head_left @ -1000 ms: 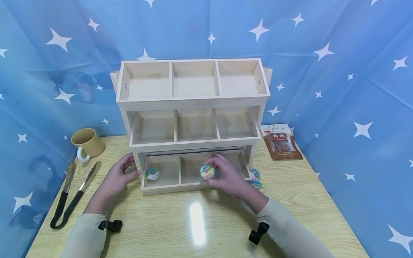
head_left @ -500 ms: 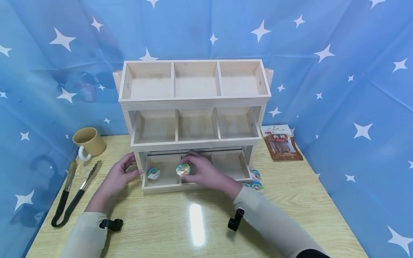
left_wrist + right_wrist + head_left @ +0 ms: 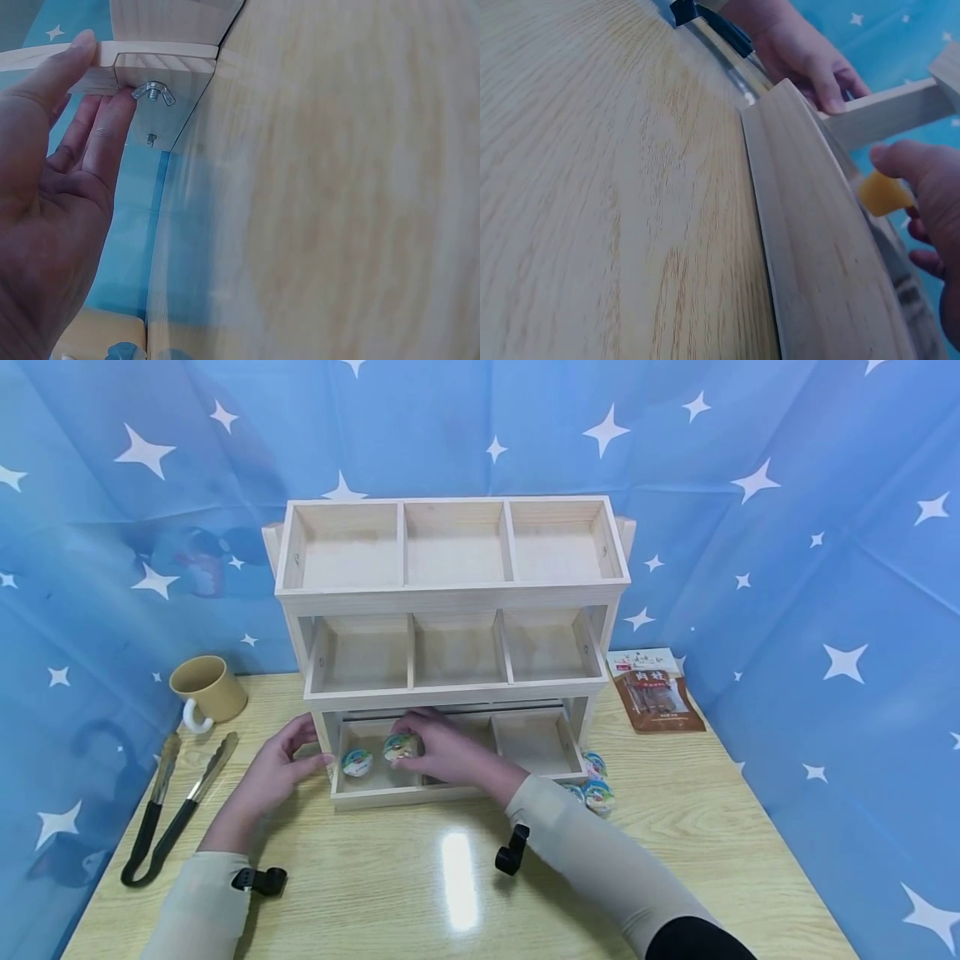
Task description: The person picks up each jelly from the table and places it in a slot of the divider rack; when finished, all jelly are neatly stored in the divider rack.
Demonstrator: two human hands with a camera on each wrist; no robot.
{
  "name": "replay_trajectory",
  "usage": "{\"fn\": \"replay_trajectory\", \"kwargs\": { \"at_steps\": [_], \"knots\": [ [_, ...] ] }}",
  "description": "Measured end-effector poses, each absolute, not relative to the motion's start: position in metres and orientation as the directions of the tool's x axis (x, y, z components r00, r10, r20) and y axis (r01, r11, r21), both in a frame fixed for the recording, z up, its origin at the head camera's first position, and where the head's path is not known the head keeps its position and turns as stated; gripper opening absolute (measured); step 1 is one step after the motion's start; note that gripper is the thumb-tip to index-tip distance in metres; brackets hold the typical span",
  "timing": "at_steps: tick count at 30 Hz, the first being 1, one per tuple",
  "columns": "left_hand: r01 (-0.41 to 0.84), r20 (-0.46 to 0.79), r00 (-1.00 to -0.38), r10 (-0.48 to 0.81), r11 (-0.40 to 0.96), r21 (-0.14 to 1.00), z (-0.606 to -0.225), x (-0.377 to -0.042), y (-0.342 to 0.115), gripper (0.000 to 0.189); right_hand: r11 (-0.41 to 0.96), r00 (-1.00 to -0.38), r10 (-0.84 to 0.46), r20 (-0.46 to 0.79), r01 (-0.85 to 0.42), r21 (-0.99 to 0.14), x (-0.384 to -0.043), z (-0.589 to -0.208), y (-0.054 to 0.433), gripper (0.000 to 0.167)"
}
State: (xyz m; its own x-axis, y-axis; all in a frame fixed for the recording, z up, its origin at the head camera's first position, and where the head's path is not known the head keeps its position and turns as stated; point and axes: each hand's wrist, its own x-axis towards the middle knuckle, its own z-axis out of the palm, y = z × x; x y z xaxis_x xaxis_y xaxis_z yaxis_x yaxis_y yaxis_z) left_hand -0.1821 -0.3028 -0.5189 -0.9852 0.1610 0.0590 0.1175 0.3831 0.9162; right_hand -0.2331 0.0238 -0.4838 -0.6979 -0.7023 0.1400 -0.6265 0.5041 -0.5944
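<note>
A three-tier wooden rack [image 3: 450, 602] stands on the table, each tier split into three compartments. My right hand [image 3: 442, 753] pinches a small jelly cup [image 3: 397, 747] with a printed lid, over the left compartment of the bottom tier. In the right wrist view this jelly cup [image 3: 883, 195] shows a yellow body between thumb and fingers. Another jelly cup [image 3: 356, 763] lies in that same compartment, left of the held one. My left hand [image 3: 279, 768] grips the rack's left side; in the left wrist view its thumb lies over a wooden bar [image 3: 105, 56], with fingers behind.
More jelly cups [image 3: 597, 795] lie on the table by the rack's lower right corner. A brown snack packet [image 3: 656, 692] lies right of the rack. At left are a tan mug [image 3: 213, 689] and black-handled tongs [image 3: 174, 827]. A starry blue cloth [image 3: 787, 568] surrounds the table.
My right hand has carried the jelly cup leftward, from the bottom tier's middle compartment to over its left one. The left hand keeps its place on the rack.
</note>
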Motion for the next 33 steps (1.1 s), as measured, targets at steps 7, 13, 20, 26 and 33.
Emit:
{"fn": "replay_trajectory", "kwargs": {
  "at_steps": [7,13,20,26,33],
  "knots": [
    [0.117,0.057,-0.985,0.163,0.386,0.915,-0.518,-0.182,-0.303,0.073,0.498,-0.654,-0.742,0.147,-0.685,-0.533,-0.236,-0.485,0.015,0.044],
    [0.113,0.056,-0.986,0.159,0.374,0.920,-0.518,-0.183,-0.302,0.073,0.525,-0.624,-0.767,0.150,-0.745,-0.412,-0.240,-0.494,0.011,0.049],
    [0.107,0.053,-0.987,0.155,0.369,0.923,-0.518,-0.182,-0.301,0.073,0.550,-0.622,-0.771,0.133,-0.757,-0.354,-0.242,-0.500,0.004,0.050],
    [0.114,0.058,-0.986,0.157,0.371,0.922,-0.519,-0.182,-0.302,0.073,0.558,-0.628,-0.769,0.120,-0.751,-0.353,-0.242,-0.502,0.002,0.050],
    [0.123,0.067,-0.985,0.160,0.374,0.919,-0.521,-0.183,-0.303,0.073,0.570,-0.641,-0.762,0.096,-0.733,-0.371,-0.242,-0.504,0.000,0.049]
  ]
}}
